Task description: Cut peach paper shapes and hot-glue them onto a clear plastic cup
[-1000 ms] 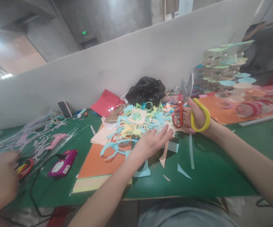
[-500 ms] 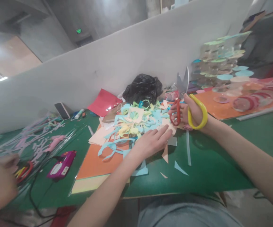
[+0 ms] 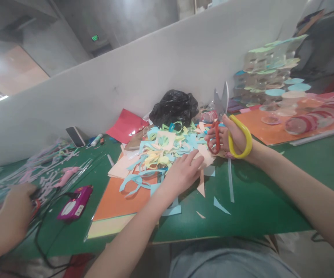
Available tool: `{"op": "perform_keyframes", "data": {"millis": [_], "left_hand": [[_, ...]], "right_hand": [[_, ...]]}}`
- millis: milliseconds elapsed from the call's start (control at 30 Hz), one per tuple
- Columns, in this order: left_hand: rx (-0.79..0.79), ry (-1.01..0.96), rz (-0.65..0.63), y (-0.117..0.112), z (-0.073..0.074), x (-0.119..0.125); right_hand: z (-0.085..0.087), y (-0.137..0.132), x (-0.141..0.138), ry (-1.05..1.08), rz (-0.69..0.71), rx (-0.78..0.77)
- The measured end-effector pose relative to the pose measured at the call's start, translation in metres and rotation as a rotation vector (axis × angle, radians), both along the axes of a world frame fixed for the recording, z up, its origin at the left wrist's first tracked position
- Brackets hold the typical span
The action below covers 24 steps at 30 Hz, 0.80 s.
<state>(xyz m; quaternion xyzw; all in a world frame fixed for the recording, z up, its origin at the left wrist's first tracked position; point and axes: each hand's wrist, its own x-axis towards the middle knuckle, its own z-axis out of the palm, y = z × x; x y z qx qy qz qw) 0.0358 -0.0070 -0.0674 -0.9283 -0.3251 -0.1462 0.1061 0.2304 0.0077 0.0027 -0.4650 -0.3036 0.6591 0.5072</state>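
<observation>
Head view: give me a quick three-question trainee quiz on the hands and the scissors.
1. True or false: the right hand holds the scissors with the blades pointing up and apart.
2. The scissors' handles are: A) red and yellow, B) both blue, C) both black.
3. What does the left hand rest on?
Key: 1 true; 2 A; 3 the pile of paper scraps on the green table.
</observation>
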Motion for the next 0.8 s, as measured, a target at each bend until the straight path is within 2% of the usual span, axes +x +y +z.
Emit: {"op": "perform_keyframes", "data": {"millis": [200,367,800], "left_hand": [[0.000,0.016,0.003,-0.0012,-0.0020,0.0000],[0.017,0.013,-0.026,0.0001,-0.0056,-0.0013],[0.027,0.075,-0.080,-0.0009,0.0009,-0.0032]], "right_hand": [[-0.0043,0.0049,0.0010,-0.025,-0.021,-0.025],[-0.0006,0.0019,-0.0008,-0.037,-0.026,-0.039],[-0.0004,0.0040,-0.0002,-0.046,-0.030,-0.036]]}}
